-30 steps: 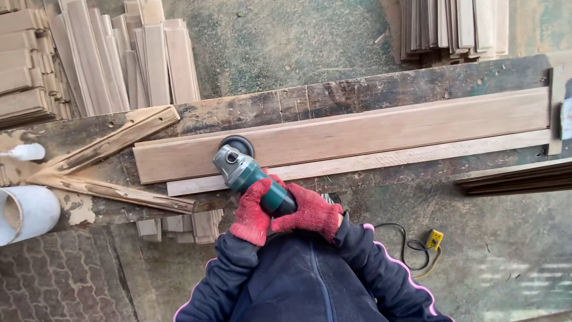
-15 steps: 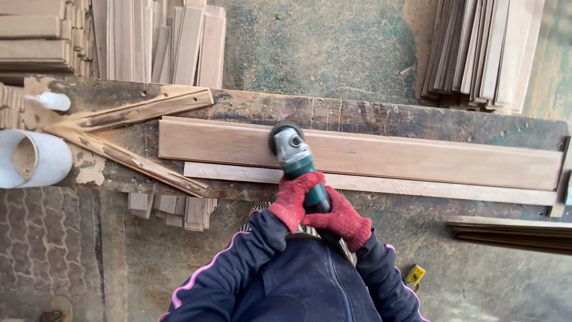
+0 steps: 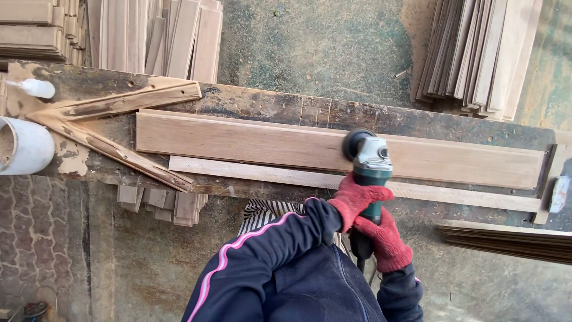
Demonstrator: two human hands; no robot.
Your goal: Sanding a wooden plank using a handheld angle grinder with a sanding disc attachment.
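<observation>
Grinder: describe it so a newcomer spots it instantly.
Find the long workbench crossing the picture, then the wide plank lying along it. Right of the plank's middle, the grinder rests on it, held by both red-gloved hands: left, right. It is the only green-and-grey power tool among bare wood.

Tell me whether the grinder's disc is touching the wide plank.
Cannot tell. In the head view the angle grinder sits over the wide plank, but its body hides where disc meets wood.
</observation>
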